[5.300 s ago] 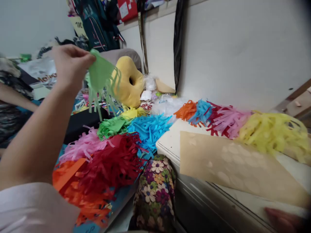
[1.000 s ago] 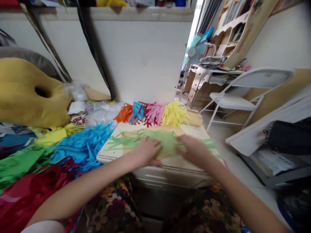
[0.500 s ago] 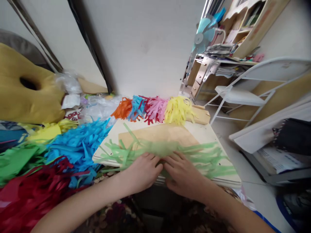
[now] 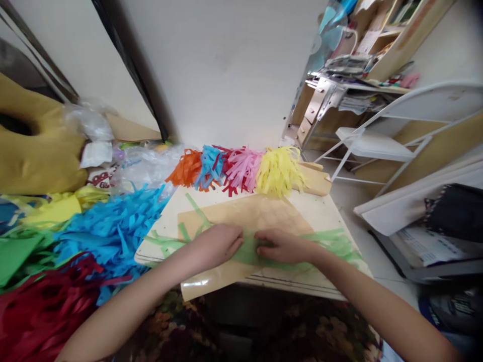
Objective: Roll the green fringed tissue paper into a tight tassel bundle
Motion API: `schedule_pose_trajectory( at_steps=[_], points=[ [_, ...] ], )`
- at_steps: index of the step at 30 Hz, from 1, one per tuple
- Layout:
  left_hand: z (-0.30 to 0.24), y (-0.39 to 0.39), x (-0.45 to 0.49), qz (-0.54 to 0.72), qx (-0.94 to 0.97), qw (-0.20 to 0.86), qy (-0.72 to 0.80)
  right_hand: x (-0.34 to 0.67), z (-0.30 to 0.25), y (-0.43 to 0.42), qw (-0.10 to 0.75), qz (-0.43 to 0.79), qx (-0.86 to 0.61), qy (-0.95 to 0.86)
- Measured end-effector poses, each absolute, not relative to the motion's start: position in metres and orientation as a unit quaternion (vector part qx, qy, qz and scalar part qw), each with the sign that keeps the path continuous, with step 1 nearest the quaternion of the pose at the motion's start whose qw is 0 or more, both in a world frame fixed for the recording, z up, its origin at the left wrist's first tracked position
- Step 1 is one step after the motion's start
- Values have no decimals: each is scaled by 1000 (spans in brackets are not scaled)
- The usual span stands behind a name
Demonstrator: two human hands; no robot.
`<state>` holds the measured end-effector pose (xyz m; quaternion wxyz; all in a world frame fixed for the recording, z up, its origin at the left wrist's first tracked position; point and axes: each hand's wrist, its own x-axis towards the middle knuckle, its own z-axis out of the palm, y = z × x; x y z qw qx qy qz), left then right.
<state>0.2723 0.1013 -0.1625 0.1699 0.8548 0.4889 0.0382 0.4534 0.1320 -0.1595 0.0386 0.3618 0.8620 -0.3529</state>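
A green, fringed, translucent paper-like sheet (image 4: 248,250) lies between the left hand (image 4: 216,245) and right hand (image 4: 284,246), long axis side to side, near both. Fingers curl; grip cannot be confirmed.

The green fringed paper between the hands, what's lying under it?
Under the green fringed paper lie a tan sheet and, toward its ends, the pale tabletop. The paper, left hand and right hand hide the rest.

Soft, muted light (slight blur), dark lower middle.
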Motion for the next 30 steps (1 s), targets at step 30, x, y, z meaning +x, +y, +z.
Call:
schedule_pose_trajectory(
  at_steps=[30],
  points=[
    [-170, 106, 293, -78, 786, 70, 609, 474, -164, 155, 139, -208, 495, 832]
  ],
)
